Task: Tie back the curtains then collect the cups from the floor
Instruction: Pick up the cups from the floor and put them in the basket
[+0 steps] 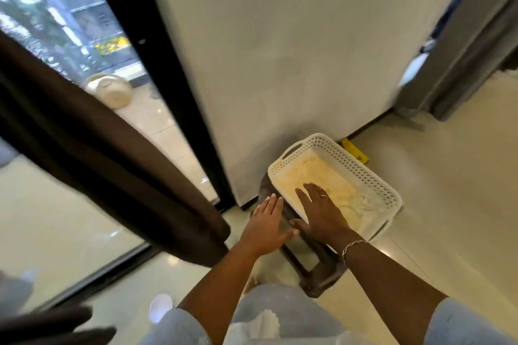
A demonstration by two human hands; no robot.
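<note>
I am judging the curtain [112,162] left of the basket [364,173] soft, bunchable midway, left hand [267,223] and right hand [319,214] flat, empty.

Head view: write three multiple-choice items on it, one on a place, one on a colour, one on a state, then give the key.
1. The basket stands on: A the stool; B the floor; C a windowsill.
2. The curtain is: A white; B brown; C yellow.
3. The right hand is: A a fist; B open, fingers straight; C gripping the curtain.
A: dark stool legs show beneath the basket. B: the cloth is dark brown. B: its fingers lie straight over the basket.
</note>
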